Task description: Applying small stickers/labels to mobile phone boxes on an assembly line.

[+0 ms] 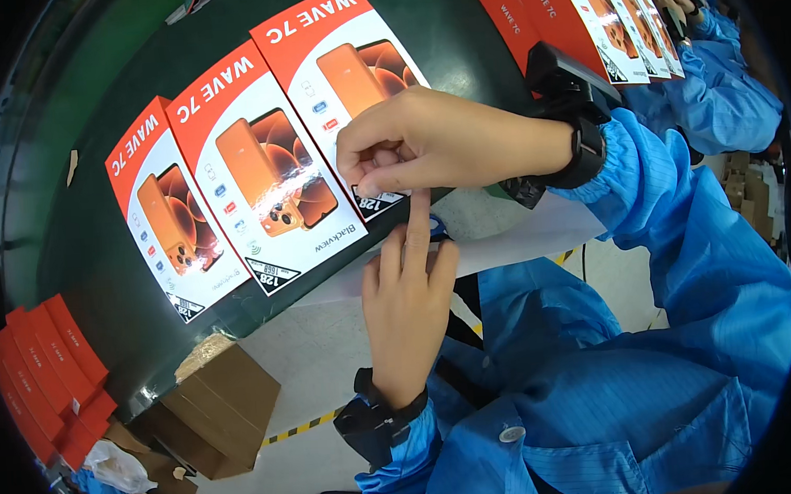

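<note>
Red cartons (49, 381) sit stacked at far left, beside a brown box (216, 404) on the floor. Three orange-and-white phone boxes (261, 160) lie face up in a row along the green belt (101, 262), within easy reach. The left hand (407, 304) lies flat, fingers extended, steadying the nearest box's corner; the right hand (426, 147) pinches there, its fingertips closed on something too small to identify.

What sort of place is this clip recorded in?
Most likely a factory packing line. Identical orange-and-white phone boxes lie in a row on a dark green belt, more red boxes are stacked at the left, and the person's blue work smock matches that of a co-worker further along.
</note>
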`<state>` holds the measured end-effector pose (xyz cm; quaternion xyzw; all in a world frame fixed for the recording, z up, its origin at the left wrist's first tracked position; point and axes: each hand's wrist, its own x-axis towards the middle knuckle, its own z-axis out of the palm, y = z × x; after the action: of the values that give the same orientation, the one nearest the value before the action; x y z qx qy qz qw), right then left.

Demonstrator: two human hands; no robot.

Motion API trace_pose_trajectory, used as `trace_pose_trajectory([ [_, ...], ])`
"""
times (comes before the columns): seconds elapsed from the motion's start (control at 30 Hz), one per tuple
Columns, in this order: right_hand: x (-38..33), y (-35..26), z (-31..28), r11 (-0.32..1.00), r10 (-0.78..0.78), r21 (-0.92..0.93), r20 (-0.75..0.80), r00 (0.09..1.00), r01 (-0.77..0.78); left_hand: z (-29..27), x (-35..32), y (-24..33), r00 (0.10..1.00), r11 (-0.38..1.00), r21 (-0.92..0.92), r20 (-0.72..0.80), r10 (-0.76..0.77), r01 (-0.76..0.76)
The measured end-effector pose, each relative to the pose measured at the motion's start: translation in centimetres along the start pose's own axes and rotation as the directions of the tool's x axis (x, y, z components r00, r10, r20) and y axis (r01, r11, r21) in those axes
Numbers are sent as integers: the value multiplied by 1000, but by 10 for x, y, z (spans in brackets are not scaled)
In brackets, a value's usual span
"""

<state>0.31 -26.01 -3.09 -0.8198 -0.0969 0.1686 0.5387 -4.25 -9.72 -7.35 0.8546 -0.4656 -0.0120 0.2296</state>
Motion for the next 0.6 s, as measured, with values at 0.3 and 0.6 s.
trace_pose_trajectory([
  [0.3,4,6,-2,996,-80,-37,-2,997,79,15,2,10,997,997,15,-44,-68,69],
  [0.6,5,12,2,982,-163,-102,-9,987,161,16,0,10,994,993,-47,0,-110,110],
])
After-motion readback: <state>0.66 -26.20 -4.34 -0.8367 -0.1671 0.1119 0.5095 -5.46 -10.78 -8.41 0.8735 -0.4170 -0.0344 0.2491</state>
